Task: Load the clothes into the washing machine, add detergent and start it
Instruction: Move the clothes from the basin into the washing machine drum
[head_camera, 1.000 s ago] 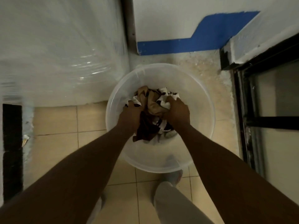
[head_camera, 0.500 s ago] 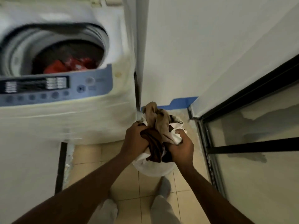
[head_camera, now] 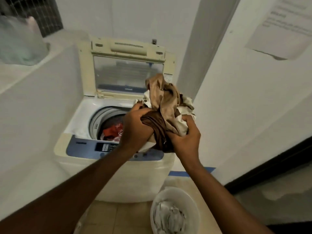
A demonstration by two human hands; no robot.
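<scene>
A top-loading washing machine (head_camera: 79,166) stands against the wall with its lid (head_camera: 126,71) raised. Red clothes (head_camera: 113,132) lie in its drum. Both hands hold one bundle of brown, tan and white clothes (head_camera: 166,105) above the machine's right front corner. My left hand (head_camera: 136,129) grips the bundle's left side and my right hand (head_camera: 187,137) grips it from below on the right. A blue control panel (head_camera: 84,146) runs along the machine's front edge, partly hidden by my left arm.
A clear plastic basin (head_camera: 175,191) with a pale cloth (head_camera: 168,218) in it sits on the tiled floor, right of the machine. A white ledge (head_camera: 33,98) rises on the left with a plastic bag (head_camera: 18,44) on top. A dark-framed door (head_camera: 270,174) is at right.
Both hands lifted the bundle out of the basin on the floor and carried it up and left, to above the machine. The view rose from the floor to the machine.
</scene>
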